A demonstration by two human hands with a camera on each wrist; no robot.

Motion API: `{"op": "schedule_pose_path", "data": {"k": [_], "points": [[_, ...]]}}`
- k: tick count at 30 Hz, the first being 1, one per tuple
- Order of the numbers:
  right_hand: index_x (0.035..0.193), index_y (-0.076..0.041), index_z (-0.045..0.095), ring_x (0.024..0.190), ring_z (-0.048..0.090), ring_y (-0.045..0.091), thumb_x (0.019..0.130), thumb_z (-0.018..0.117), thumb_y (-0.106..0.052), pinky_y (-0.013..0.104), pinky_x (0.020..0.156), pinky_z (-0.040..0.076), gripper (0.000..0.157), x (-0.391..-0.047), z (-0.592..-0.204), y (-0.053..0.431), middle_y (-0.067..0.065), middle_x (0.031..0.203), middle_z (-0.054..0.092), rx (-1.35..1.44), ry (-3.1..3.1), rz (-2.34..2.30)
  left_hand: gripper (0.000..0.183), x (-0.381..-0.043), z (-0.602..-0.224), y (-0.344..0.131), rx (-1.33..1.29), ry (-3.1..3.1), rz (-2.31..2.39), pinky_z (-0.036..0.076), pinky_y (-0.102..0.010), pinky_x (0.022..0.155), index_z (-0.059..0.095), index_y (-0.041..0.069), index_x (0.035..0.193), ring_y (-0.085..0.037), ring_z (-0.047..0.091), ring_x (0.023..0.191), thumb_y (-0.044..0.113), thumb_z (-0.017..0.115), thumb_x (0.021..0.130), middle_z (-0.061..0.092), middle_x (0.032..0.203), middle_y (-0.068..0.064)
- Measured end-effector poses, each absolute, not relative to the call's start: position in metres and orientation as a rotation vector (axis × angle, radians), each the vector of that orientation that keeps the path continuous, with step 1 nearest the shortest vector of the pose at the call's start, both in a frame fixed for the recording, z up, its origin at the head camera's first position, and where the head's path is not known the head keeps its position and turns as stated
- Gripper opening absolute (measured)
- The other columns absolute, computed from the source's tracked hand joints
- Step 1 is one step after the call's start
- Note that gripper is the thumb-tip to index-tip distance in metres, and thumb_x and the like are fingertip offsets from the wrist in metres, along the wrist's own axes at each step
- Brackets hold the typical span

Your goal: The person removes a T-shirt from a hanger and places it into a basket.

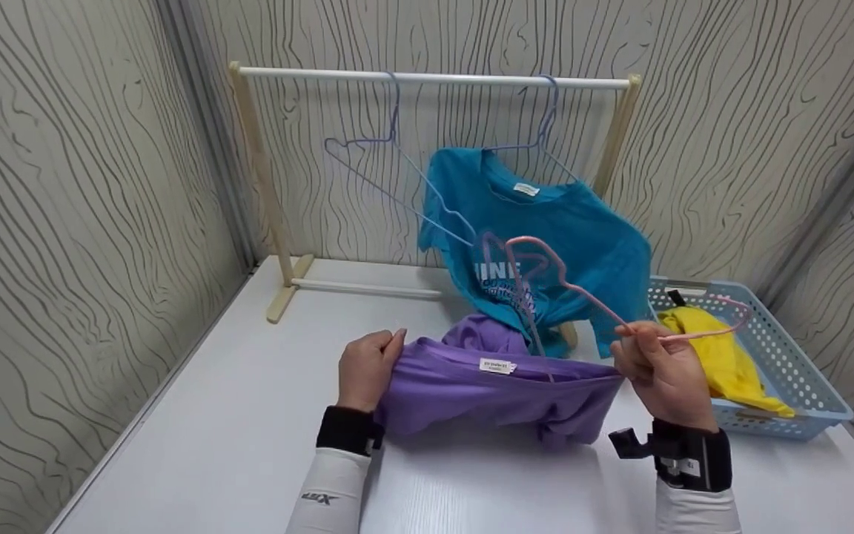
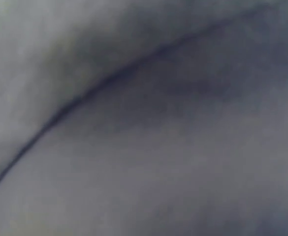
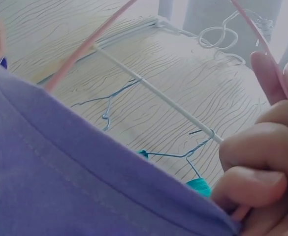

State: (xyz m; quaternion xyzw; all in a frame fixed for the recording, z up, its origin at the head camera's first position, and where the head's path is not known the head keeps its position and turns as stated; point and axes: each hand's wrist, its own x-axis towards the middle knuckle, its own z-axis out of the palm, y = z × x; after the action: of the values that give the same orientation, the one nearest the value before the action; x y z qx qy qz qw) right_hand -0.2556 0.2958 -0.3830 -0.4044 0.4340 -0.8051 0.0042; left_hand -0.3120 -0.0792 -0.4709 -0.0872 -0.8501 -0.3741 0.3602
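A purple T-shirt (image 1: 501, 404) is stretched sideways between both hands, its neck opening with a white label facing up. My left hand (image 1: 368, 371) grips the shirt at its left end. With curled fingers my right hand (image 1: 660, 371) holds a pink hanger (image 1: 594, 300) near its hook and also the shirt's right edge. One end of the hanger reaches down to the neck opening; how far it goes inside is hidden. In the right wrist view, curled fingers (image 3: 264, 147) close over the cloth edge. Only blurred fabric fills the left wrist view.
Behind stands a rack with a white rail (image 1: 457, 77). A bare blue hanger (image 1: 368, 141) hangs there, with a teal T-shirt (image 1: 583, 222) on another hanger beside it. At right, a light-blue basket (image 1: 805, 378) holds a yellow garment (image 1: 723, 363). Everything stands on a white table (image 1: 249, 430).
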Motion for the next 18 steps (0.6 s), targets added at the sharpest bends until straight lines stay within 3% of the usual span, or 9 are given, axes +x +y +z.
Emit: {"op": "schedule_pose_path", "data": {"k": [7, 12, 18], "points": [[0.122, 0.014, 0.062, 0.066, 0.025, 0.021, 0.113, 0.027, -0.014, 0.032, 0.066, 0.022, 0.045, -0.259, -0.384, 0.305, 0.007, 0.076, 0.024, -1.406, 0.74, -2.536, 0.056, -0.312, -0.473, -0.081, -0.178, -2.358, -0.985, 0.026, -0.023, 0.052, 0.034, 0.018, 0.056, -0.009, 0.032, 0.052, 0.028, 0.069, 0.098, 0.03, 0.056, 0.01], [0.121, 0.014, 0.063, 0.066, 0.025, 0.022, 0.112, 0.039, -0.02, 0.031, 0.067, 0.019, 0.042, -0.255, -0.384, 0.314, 0.006, 0.076, 0.024, -1.378, 0.402, -2.614, 0.055, -0.312, -0.473, -0.084, -0.123, -2.408, -0.979, 0.03, -0.027, 0.053, 0.037, 0.018, 0.056, -0.012, 0.037, 0.054, 0.029, 0.069, 0.098, 0.037, 0.057, 0.007], [0.116, 0.012, 0.068, 0.062, 0.023, 0.02, 0.107, 0.054, -0.015, 0.028, 0.067, 0.016, 0.032, -0.245, -0.377, 0.319, 0.004, 0.072, 0.023, -1.351, 0.171, -2.709, 0.055, -0.313, -0.475, -0.086, -0.09, -2.438, -0.988, 0.031, -0.028, 0.053, 0.038, 0.018, 0.055, -0.013, 0.039, 0.055, 0.03, 0.069, 0.098, 0.04, 0.057, 0.006]]}}
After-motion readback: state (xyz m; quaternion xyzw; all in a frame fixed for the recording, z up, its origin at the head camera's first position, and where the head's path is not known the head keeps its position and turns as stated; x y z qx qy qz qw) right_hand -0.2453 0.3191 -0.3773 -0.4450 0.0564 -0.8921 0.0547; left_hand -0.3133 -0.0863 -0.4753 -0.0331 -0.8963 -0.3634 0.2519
